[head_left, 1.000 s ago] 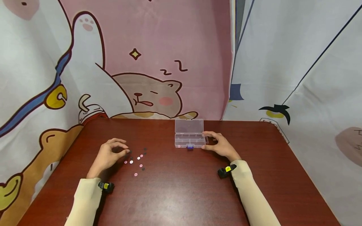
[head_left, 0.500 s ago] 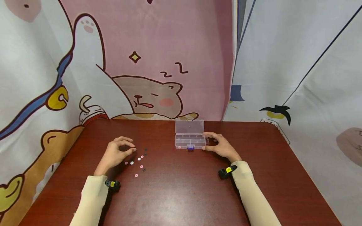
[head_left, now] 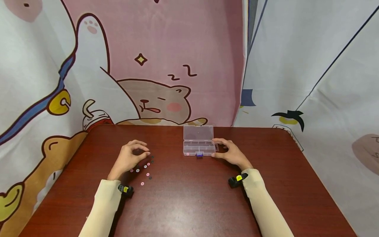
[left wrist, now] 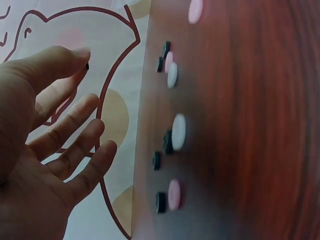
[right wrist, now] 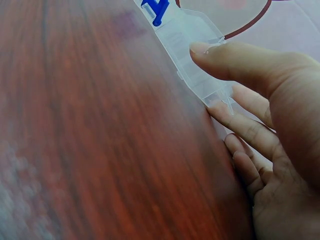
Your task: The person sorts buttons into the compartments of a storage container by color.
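Note:
In the head view my left hand [head_left: 130, 158] is raised over the left part of the table, thumb and index fingertip together. The left wrist view shows a small black button [left wrist: 87, 66] pinched there, mostly hidden by the fingertips; the other fingers are loosely spread. Below lie several loose buttons: white [left wrist: 179, 131], pink [left wrist: 174, 194] and black [left wrist: 160, 202]. My right hand [head_left: 232, 153] grips the right end of a clear plastic compartment box [head_left: 190, 148], thumb at the front and fingers behind. The box's lid [head_left: 198, 133] is raised, and a pink button [head_left: 188, 154] shows in its front left.
A blue latch [head_left: 199, 155] sits at the front of the box. The brown wooden table [head_left: 183, 197] ends at the back against a printed cloth [head_left: 213, 65]. Each wrist wears a black camera, the left one [head_left: 126, 191] close above the table.
My left hand has moved right and slightly up, past the scattered buttons toward the box, still pinching. My right hand stays at the box.

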{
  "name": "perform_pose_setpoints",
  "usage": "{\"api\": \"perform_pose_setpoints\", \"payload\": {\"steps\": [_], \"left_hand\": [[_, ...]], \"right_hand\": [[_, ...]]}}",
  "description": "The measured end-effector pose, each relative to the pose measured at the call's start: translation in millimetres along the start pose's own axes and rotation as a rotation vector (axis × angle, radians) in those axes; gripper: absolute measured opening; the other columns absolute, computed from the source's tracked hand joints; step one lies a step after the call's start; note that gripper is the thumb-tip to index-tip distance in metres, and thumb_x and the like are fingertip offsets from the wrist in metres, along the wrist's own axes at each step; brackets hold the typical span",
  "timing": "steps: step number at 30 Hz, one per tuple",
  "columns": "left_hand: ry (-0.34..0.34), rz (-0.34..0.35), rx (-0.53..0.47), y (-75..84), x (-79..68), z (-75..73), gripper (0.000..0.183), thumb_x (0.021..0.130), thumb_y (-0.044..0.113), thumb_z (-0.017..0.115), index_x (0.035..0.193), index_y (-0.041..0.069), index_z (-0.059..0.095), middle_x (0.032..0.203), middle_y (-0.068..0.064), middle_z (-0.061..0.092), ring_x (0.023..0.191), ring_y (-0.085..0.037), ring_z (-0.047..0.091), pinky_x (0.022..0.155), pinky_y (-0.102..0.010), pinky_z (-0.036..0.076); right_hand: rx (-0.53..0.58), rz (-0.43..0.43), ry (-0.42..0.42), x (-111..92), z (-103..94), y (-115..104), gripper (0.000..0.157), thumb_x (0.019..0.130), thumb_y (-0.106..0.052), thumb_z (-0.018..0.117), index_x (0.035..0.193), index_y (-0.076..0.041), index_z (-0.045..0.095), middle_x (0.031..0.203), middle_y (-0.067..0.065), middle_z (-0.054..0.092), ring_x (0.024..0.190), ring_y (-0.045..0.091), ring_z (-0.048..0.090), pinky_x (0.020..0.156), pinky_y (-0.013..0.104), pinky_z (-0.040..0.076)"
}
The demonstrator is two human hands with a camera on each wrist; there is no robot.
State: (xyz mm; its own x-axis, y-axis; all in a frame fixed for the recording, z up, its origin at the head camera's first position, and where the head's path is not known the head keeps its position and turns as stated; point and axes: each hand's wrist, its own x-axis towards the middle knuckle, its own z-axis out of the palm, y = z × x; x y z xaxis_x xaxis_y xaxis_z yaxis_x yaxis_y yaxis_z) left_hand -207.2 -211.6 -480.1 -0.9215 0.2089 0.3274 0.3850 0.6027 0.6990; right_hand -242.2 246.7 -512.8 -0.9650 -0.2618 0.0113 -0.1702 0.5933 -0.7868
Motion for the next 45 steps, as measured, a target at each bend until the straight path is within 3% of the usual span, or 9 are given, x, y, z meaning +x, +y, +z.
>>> {"api": "perform_pose_setpoints", "payload": {"steps": [13, 17, 26, 45], "left_hand": [[-0.034, -0.015, -0.064, 9.4, 9.1, 18.0, 0.006, 0.087, 0.014, 0.083, 0.092, 0.012, 0.08, 0.118, -0.016, 0.072, 0.115, -0.028, 0.061, 0.093, -0.054, 0.053], [-0.039, -0.027, -0.069, 11.3, 11.1, 22.3, 0.012, 0.087, 0.02, 0.083, 0.092, 0.01, 0.08, 0.117, -0.014, 0.072, 0.115, -0.026, 0.061, 0.094, -0.052, 0.053], [-0.059, -0.013, -0.088, 14.3, 18.4, 34.3, 0.008, 0.087, 0.018, 0.083, 0.09, 0.012, 0.08, 0.116, -0.015, 0.072, 0.111, -0.025, 0.063, 0.093, -0.05, 0.055], [-0.068, 0.013, -0.114, 36.7, 39.8, 59.1, 0.014, 0.088, 0.022, 0.083, 0.093, 0.01, 0.08, 0.114, -0.012, 0.072, 0.107, -0.025, 0.064, 0.088, -0.048, 0.056]], "right_hand": [[-0.001, 0.0, 0.003, 0, 0.3, -1, 0.07, 0.08, -0.041, 0.088, 0.142, -0.03, 0.058, 0.143, 0.003, 0.06, 0.131, 0.027, 0.046, 0.111, 0.051, 0.038], [-0.005, 0.005, -0.001, -1, -0.1, -1, 0.07, 0.08, -0.041, 0.088, 0.143, -0.03, 0.057, 0.143, 0.004, 0.059, 0.131, 0.027, 0.045, 0.111, 0.051, 0.038], [0.0, -0.007, 0.0, -3, -0.3, -3, 0.07, 0.08, -0.042, 0.087, 0.143, -0.03, 0.058, 0.144, 0.004, 0.06, 0.131, 0.028, 0.045, 0.11, 0.051, 0.038], [-0.012, 0.0, -0.004, -1, -0.1, -2, 0.07, 0.081, -0.04, 0.087, 0.144, -0.029, 0.058, 0.143, 0.004, 0.059, 0.131, 0.027, 0.045, 0.111, 0.051, 0.038]]}}
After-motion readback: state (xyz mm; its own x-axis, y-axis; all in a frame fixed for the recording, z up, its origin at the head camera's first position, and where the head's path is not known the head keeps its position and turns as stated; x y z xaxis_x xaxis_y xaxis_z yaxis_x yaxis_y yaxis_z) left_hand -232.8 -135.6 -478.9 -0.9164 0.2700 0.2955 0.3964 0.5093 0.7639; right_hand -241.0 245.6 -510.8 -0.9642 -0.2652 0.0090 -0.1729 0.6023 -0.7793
